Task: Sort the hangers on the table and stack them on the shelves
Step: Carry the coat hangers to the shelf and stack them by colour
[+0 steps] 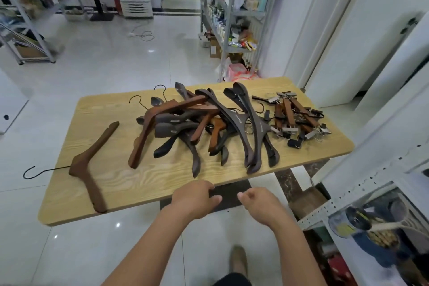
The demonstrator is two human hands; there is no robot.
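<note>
While both hands [195, 199] [262, 204] hover empty, fingers loosely curled, I'd lift matching dark hangers [250, 123] off the bench [120, 181] first.

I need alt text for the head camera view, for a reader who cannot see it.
Two empty hands, left and right, hover at the near edge of a wooden table holding a hanger pile, one separate brown hanger and clip hangers.

Bare tabletop [176, 176] is being left free along the near edge & between the lone brown hanger [92, 165] at left and the hanger pile [197, 127]. The centre & far right are being blocked by that pile & the clip hangers [294, 116]. A shelf frame [348, 195] is crowding the right side.
</note>
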